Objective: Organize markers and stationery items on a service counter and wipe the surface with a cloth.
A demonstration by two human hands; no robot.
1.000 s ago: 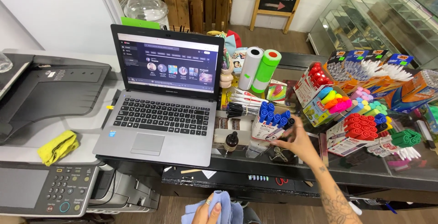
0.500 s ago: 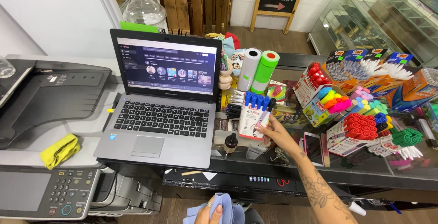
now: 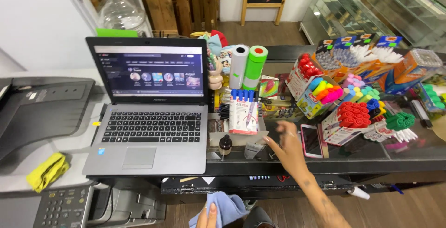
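My right hand (image 3: 287,145) hovers over the dark glass counter (image 3: 353,153), fingers spread and slightly blurred, holding nothing. It is just right of a box of blue-capped markers (image 3: 243,112) that stands upright beside the open laptop (image 3: 148,116). A phone (image 3: 311,140) lies flat right next to my fingers. At the bottom edge my left hand (image 3: 210,215) grips a light blue cloth (image 3: 227,208) below the counter.
Display boxes of coloured markers and highlighters (image 3: 334,93) crowd the counter's right side. White and green paper rolls (image 3: 248,65) stand behind the marker box. A small dark bottle (image 3: 225,144) sits by the laptop. A printer (image 3: 42,112) with a yellow cloth (image 3: 46,171) is at left.
My right hand carried the blue-capped marker box leftward, stood it beside the laptop, let go and has drawn back to the right. The left hand stays on the blue cloth.
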